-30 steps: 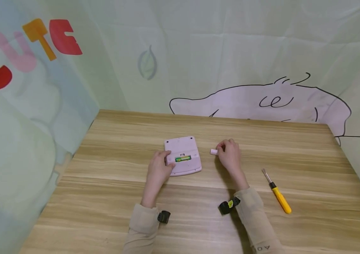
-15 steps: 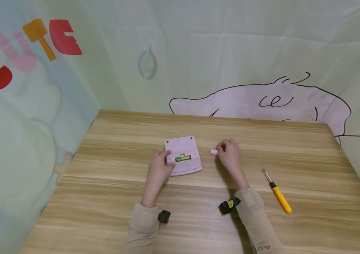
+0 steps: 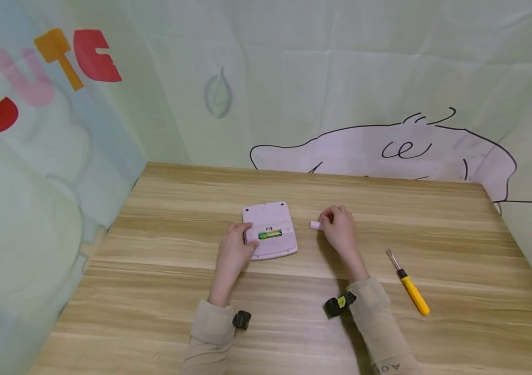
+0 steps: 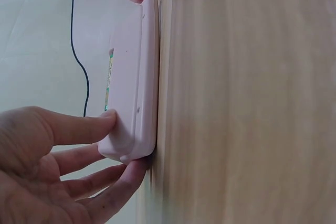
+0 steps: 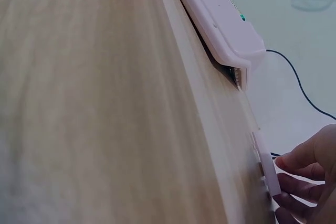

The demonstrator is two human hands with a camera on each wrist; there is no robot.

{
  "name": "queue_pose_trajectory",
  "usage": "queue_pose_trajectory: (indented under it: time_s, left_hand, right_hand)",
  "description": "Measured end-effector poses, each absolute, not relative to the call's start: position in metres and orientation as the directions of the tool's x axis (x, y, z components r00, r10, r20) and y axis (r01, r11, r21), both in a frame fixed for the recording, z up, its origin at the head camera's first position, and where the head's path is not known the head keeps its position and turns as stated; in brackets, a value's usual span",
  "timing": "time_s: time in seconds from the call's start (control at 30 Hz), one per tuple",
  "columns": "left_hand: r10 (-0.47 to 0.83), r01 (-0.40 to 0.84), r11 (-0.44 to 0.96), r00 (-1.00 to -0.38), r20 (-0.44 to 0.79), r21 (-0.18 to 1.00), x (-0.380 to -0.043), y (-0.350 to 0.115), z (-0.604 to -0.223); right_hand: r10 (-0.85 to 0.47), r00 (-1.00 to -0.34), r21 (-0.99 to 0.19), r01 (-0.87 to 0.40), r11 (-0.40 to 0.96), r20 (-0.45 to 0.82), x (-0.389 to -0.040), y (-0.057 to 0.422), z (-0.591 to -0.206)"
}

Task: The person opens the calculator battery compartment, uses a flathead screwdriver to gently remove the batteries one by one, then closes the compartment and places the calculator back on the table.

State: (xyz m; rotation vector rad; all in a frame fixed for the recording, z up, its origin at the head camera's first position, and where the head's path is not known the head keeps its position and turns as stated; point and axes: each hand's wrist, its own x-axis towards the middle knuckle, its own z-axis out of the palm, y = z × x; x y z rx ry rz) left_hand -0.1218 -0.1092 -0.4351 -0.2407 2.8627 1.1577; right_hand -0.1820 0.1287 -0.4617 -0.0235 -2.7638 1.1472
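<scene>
A pale pink calculator [image 3: 266, 214] lies face down on the table. Its battery compartment is uncovered, and a green and yellow battery [image 3: 270, 235] sits in it. My left hand [image 3: 235, 244] grips the calculator's left edge; in the left wrist view the thumb presses on its back and the fingers curl along its side. To the right of the calculator and apart from it, my right hand [image 3: 341, 227] pinches a small pink battery cover [image 3: 314, 225]. The right wrist view shows this battery cover [image 5: 269, 169] standing out from the fingertips, close to the tabletop.
A screwdriver [image 3: 411, 289] with a yellow handle lies to the right of my right forearm, its tip pointing away from me. Behind the wood-grain table [image 3: 190, 179] hangs a printed cloth [image 3: 294, 78], which also covers the left side.
</scene>
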Motion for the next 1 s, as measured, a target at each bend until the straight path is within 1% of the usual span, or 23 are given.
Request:
queue_pose_trajectory:
  time_s: [0.23, 0.5, 1.0]
  left_hand:
    - [-0.114, -0.136, 0.714, -0.99, -0.078, 0.686, -0.121, -0.11, -0.436]
    - [-0.114, -0.148, 0.711, -0.989, -0.095, 0.687, -0.121, -0.109, -0.434]
    - [-0.116, -0.141, 0.708, -0.99, -0.083, 0.692, -0.122, -0.111, -0.437]
  right_hand:
    - [0.06, -0.99, -0.704, -0.047, 0.708, 0.126, -0.181, 0.129, -0.459]
    - [0.054, -0.994, -0.694, -0.03, 0.719, 0.099, -0.18, 0.131, -0.456]
    - [0.026, -0.989, -0.684, -0.082, 0.725, 0.146, -0.169, 0.135, -0.444]
